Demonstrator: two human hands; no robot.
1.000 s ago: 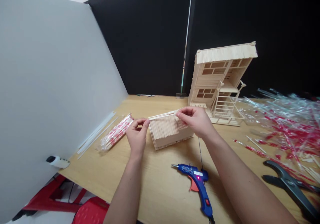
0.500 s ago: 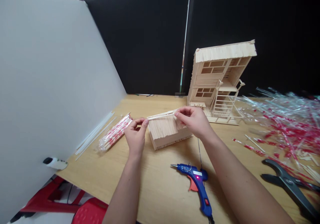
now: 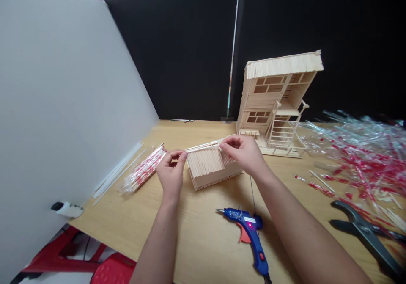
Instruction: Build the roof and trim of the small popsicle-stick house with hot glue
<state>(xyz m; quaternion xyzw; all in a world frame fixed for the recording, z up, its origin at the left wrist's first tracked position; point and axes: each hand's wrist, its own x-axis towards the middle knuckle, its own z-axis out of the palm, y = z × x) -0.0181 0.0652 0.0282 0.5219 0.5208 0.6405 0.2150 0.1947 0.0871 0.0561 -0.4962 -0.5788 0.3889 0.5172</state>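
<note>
Aligning a Thin Stick at the Upper Edge

Reference: the small stick model (image 3: 207, 163) is the clock centre, lying on the desk (image 3: 196, 241) between the two hands.

Step in hand (judged): alignment of a thin stick (image 3: 203, 147) with the model's upper long edge.

Left hand (image 3: 171, 169): thumb and forefinger pinched on the stick's end, at 10 o'clock. Right hand (image 3: 240, 149): thumb and fingers pinched farther along the same stick, at 1 o'clock. Whether the stick touches the edge along its full length cannot be made out at this angle.

Next move (judged): calls for level, even fingertip pressure at both points, keeping the stick parallel to the edge.

Surroundings:
- Blue glue gun (image 3: 245, 224), lying at 5 o'clock with its red light lit.
- Wrapped stick bundle (image 3: 145, 169), at 9 o'clock.
- Two-storey stick house (image 3: 264, 97), between 1 and 2 o'clock.
- Heap of clear wrappers (image 3: 364, 153), at 3 o'clock.
- Dark-handled cutter (image 3: 363, 229), at 4 o'clock.
</note>
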